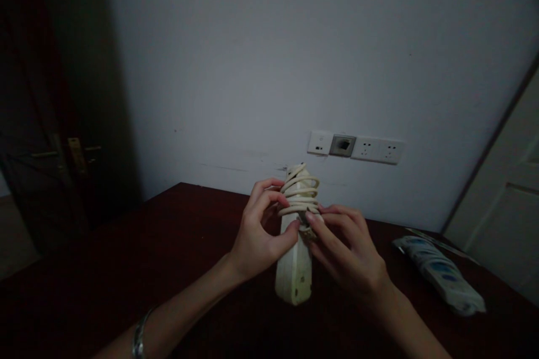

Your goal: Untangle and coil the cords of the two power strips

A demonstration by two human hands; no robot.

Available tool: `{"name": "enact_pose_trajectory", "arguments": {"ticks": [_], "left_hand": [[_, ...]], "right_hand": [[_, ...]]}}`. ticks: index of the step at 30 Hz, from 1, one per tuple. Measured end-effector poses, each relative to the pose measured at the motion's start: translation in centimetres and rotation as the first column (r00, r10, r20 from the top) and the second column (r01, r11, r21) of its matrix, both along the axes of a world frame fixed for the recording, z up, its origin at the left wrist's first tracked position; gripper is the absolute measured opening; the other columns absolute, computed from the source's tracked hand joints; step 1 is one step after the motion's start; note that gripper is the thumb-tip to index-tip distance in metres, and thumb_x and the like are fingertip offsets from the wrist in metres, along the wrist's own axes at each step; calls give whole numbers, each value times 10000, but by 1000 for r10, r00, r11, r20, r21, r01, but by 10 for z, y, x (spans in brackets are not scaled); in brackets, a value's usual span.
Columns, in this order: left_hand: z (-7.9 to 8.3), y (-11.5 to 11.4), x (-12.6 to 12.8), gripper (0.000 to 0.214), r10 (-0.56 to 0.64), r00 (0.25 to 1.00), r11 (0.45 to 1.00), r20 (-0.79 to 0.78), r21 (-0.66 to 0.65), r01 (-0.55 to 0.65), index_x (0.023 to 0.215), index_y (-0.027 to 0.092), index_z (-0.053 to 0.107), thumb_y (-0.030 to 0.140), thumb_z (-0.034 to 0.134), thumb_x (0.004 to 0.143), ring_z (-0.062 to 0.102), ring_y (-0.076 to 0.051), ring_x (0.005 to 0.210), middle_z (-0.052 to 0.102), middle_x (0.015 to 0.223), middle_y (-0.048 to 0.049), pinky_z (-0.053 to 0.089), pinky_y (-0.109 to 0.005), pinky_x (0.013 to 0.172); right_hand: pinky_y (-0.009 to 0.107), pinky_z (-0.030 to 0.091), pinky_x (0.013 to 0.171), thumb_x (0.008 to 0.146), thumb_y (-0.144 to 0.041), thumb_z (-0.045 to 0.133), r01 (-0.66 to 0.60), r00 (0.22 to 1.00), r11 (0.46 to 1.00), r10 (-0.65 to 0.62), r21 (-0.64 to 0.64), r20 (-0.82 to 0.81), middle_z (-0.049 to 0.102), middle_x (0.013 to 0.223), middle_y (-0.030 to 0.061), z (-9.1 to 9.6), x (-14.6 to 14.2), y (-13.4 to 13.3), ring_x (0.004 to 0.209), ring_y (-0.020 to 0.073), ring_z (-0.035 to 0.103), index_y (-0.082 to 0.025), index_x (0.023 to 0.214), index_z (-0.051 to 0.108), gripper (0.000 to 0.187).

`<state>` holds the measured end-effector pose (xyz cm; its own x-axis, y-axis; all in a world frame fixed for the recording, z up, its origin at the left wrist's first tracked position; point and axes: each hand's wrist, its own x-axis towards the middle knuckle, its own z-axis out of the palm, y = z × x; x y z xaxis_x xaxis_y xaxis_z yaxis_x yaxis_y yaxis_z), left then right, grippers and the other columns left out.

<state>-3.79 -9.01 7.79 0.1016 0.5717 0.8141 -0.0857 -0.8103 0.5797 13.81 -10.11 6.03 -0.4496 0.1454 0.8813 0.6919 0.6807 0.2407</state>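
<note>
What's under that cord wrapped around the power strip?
The white power strip shows between the loops of cord; its surface directly beneath them is covered and cannot be seen.

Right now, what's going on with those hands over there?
A person has both hands on a long white plastic bar, which looks like a power strip. A pale, thin cord is looped around its upper part. The left hand is on one side and the right hand on the other, fingertips close together by the lowest loops. A long, plastic-wrapped packet lies off to the right on the dark red-brown table.
</note>
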Motion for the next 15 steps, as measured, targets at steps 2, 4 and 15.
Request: {"name": "enact_pose_trajectory", "arguments": {"ticks": [2, 4, 15], "left_hand": [[-1, 0, 1, 181, 16, 1000, 1000, 14, 16, -16, 825, 165, 532, 115, 639, 688, 531, -193, 1025, 434, 1161, -90, 523, -331, 851], [-3, 0, 1, 163, 21, 1000, 1000, 23, 18, -21, 808, 161, 535, 121, 641, 691, 534, -188, 1007, 429, 1148, -86, 531, -328, 833], [-13, 1, 5, 223, 7, 1000, 1000, 16, -9, -7, 965, 192, 557, 151, 601, 751, 494, -223, 1119, 398, 1249, -98, 471, -378, 937]], "right_hand": [[418, 500, 777, 787, -111, 585, 8, 1000, 1000, -8, 10, -12, 578, 945, 88, -1, -2, -1, 972, 248, 517, -309, 1391, 337, 683], [415, 502, 769, 783, -95, 584, 14, 1000, 1000, -13, 19, -21, 568, 951, 92, 0, -3, -2, 968, 249, 507, -309, 1407, 303, 717], [405, 528, 792, 790, -132, 589, -148, 890, 978, 66, -149, -451, 604, 1010, 77, 0, -17, 0, 921, 208, 588, -271, 1270, 478, 512]]}}
